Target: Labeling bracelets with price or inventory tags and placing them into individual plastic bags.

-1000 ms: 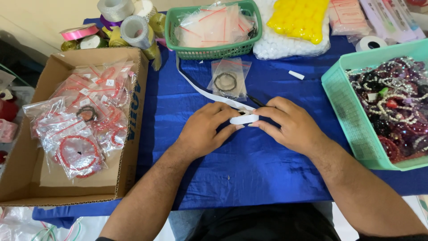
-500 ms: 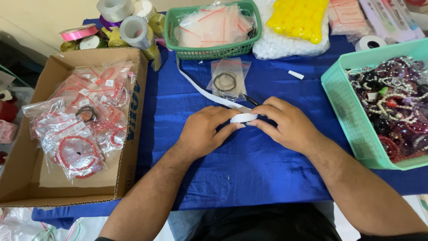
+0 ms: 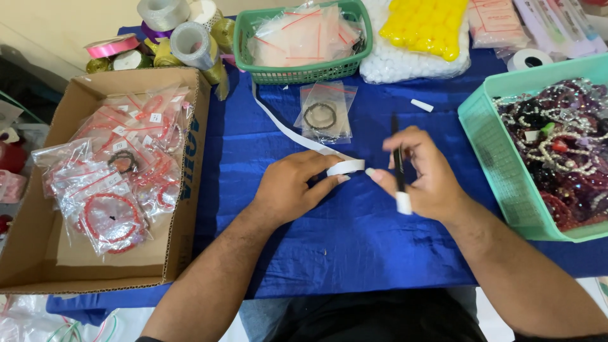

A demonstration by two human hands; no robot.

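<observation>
From the head view, the left hand (image 3: 288, 190) pinches the end of a white paper strip (image 3: 297, 138) on the blue desk (image 3: 354, 253). The right hand (image 3: 424, 174) has its fingers closed around a black pen (image 3: 398, 166), just beside the strip.

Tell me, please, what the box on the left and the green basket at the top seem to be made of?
The box looks like plain brown corrugated cardboard, matte, with folded flaps. The green basket appears to be moulded plastic, slightly glossy, with an open lattice wall.
</observation>
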